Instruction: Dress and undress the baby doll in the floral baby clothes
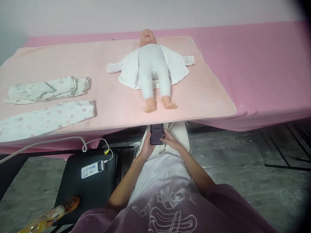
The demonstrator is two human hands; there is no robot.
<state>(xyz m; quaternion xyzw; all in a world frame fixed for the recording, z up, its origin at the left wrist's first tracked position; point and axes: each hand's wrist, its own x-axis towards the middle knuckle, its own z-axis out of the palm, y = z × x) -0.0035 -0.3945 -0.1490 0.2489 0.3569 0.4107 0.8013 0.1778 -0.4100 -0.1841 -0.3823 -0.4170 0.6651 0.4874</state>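
Over my lap, just below the table edge, my left hand (147, 145) is closed around the left side of a smartphone (156, 137). From the other side my right hand (170, 139) also holds the phone, its thumb over the lower right of the screen. Beyond the phone, a baby doll (153, 63) lies on its back, feet toward me. The doll's body is white, and an open white jacket (130, 69) is spread beneath it with its sleeves out to both sides. Neither hand touches the doll.
A peach mat (206, 94) lies on the pink tablecloth (255, 64). Folded printed baby clothes (48, 90) and another printed garment (53, 116) lie at left. A black stool (73, 181) bears a white power bank (92, 169) with a cable (48, 141). A bottle (51, 216) stands near it.
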